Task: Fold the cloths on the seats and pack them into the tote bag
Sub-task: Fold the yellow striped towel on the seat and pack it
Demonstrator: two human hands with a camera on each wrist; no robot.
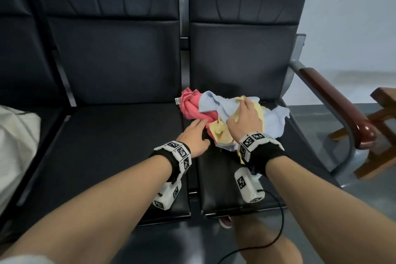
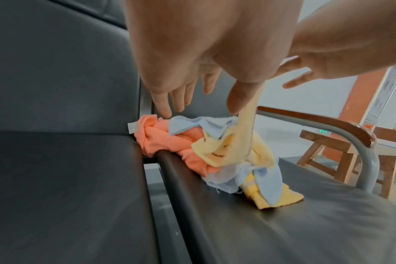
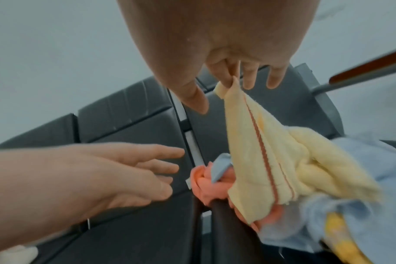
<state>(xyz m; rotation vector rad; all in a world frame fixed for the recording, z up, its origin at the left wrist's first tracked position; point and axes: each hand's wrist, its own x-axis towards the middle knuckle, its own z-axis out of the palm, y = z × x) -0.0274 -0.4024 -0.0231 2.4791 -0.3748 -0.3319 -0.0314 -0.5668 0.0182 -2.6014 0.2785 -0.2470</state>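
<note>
A tangled pile of cloths lies on the right black seat (image 1: 231, 180): a pink cloth (image 1: 189, 106), a light blue cloth (image 1: 211, 103) and a pale yellow cloth (image 1: 220, 133). My right hand (image 1: 244, 102) is over the pile and pinches a corner of the yellow cloth (image 3: 271, 157), lifting it into a stretched strip. My left hand (image 1: 203, 133) hovers beside the pink cloth (image 2: 161, 141) with straight fingers (image 2: 165, 107) and holds nothing. The white tote bag (image 1: 15, 141) sits on the far left seat.
A bare black seat (image 1: 120, 156) lies between the bag and the pile. A wooden armrest (image 1: 334, 105) on a grey metal frame bounds the right seat. A wooden stool (image 1: 379, 135) stands beyond it. A black cable (image 1: 276, 231) hangs from my right wrist.
</note>
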